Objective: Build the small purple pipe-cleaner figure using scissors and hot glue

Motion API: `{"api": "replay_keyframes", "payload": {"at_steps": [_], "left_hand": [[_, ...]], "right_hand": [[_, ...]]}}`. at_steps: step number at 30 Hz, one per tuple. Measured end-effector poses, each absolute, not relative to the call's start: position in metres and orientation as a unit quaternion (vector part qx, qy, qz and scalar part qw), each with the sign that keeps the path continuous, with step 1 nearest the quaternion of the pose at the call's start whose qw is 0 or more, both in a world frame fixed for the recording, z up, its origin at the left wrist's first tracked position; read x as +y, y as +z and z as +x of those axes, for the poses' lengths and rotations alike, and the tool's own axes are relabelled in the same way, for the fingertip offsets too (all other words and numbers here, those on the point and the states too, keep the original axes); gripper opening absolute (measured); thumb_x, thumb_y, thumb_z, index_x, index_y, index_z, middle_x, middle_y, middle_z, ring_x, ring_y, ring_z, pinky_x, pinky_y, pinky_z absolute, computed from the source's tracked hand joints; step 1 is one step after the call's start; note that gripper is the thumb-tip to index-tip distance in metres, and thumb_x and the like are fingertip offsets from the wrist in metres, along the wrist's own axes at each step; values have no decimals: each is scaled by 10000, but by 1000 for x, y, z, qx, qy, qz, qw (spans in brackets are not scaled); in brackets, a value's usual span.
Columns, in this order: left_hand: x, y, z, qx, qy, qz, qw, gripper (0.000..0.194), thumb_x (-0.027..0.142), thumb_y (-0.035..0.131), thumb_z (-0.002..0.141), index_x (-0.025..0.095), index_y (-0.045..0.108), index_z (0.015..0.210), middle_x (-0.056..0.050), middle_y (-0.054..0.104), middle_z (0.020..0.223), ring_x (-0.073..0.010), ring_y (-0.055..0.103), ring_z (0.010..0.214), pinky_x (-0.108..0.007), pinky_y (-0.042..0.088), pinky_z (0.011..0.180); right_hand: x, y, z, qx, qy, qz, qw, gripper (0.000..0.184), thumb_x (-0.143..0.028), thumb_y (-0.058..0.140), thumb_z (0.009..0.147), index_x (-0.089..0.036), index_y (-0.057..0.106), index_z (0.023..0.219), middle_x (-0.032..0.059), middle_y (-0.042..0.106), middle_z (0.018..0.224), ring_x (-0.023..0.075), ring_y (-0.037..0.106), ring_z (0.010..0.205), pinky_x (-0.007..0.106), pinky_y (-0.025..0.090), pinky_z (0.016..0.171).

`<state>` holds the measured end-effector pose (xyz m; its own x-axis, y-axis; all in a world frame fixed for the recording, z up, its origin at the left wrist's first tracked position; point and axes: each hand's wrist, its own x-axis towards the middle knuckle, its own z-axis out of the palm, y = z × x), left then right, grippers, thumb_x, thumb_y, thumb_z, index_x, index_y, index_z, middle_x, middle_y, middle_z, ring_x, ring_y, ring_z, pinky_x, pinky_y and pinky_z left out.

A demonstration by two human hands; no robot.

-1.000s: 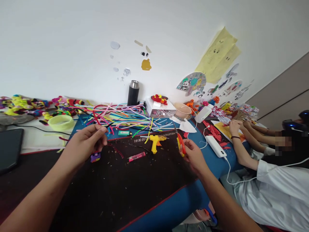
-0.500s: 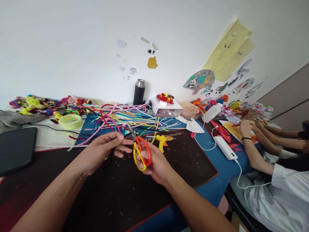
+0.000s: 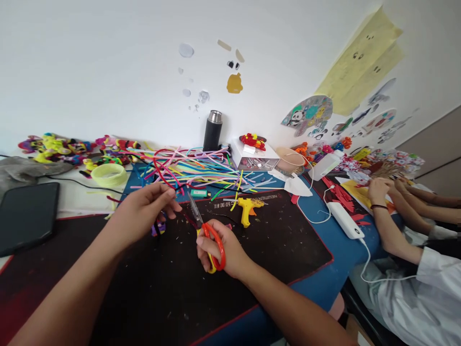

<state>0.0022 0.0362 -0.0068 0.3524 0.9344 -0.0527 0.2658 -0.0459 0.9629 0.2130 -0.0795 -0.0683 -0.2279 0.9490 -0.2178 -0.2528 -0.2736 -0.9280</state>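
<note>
My right hand grips scissors by their red and yellow handles. The blades point up and away and look nearly closed. Facing them from the left, my left hand is in a pinch, thumb against the first finger; whatever sits between the tips is too small and dark to make out. Just below that hand, a small purple and dark piece shows partly. Beyond the hands lies a heap of coloured pipe cleaners. A yellow glue gun rests on the black mat to the right.
A black flask stands by the wall, beside a white box. A tablet and a roll of yellow-green tape are at left. At right are a white power bank with cables and another person's arm.
The scissors have drawn back toward me and away from my left hand, which has shifted slightly up and left. A dark strand seen between them earlier no longer shows there. The view has shifted a little.
</note>
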Motion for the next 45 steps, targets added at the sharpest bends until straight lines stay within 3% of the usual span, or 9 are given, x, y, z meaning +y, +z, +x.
{"api": "replay_keyframes", "payload": {"at_steps": [4, 9, 13, 18, 23, 28, 38, 45], "left_hand": [[35, 9, 2, 462, 379, 622, 506, 537, 744, 762, 850, 214, 709, 780, -47, 754, 688, -173, 632, 567, -285, 495, 524], [32, 12, 6, 477, 373, 627, 490, 558, 772, 735, 842, 227, 699, 730, -10, 642, 544, -160, 540, 496, -277, 418, 488], [35, 5, 6, 495, 383, 620, 474, 506, 731, 724, 868, 240, 682, 757, -18, 678, 599, -157, 521, 490, -271, 397, 468], [38, 6, -2, 510, 434, 594, 446, 383, 594, 726, 926, 249, 648, 779, -18, 710, 672, -153, 536, 527, -263, 420, 496], [42, 8, -11, 530, 490, 541, 431, 308, 537, 739, 922, 262, 639, 825, 0, 671, 670, -170, 527, 553, -279, 417, 521], [44, 0, -9, 538, 459, 571, 417, 319, 542, 697, 970, 265, 636, 827, -3, 680, 687, -178, 527, 555, -299, 430, 537], [33, 1, 5, 565, 404, 639, 329, 349, 582, 641, 987, 256, 666, 864, 21, 670, 661, -171, 522, 556, -300, 398, 547], [35, -2, 0, 566, 434, 614, 338, 401, 633, 663, 975, 238, 665, 906, 32, 652, 672, -168, 551, 602, -297, 391, 580]], "right_hand": [[-58, -66, 220, -410, 641, -457, 461, 503, -559, 920, 846, -256, 536, 961, -70, 699, 694, 133, 642, 449, 225, 460, 453], [-36, -59, 232, -407, 606, -470, 496, 466, -500, 913, 842, -249, 535, 948, -64, 709, 738, 129, 657, 476, 229, 476, 479], [-32, -56, 227, -406, 621, -440, 505, 422, -485, 890, 906, -238, 563, 1005, -38, 745, 804, 147, 713, 521, 233, 479, 497], [-15, -50, 207, -416, 660, -380, 498, 491, -615, 885, 925, -231, 591, 1008, -3, 771, 828, 174, 763, 592, 247, 526, 527], [3, -44, 189, -417, 680, -327, 507, 544, -640, 928, 882, -240, 564, 939, -24, 757, 791, 172, 750, 558, 267, 568, 538], [-1, -45, 194, -400, 714, -310, 484, 630, -575, 1013, 805, -266, 482, 948, -37, 777, 774, 196, 768, 547, 299, 613, 547], [-10, -44, 215, -406, 705, -261, 520, 517, -551, 919, 946, -240, 518, 1049, -31, 784, 763, 71, 549, 390, 193, 433, 425], [-8, -44, 214, -396, 732, -261, 489, 612, -570, 970, 879, -252, 505, 1119, -12, 821, 827, 143, 713, 482, 198, 474, 435]]}}
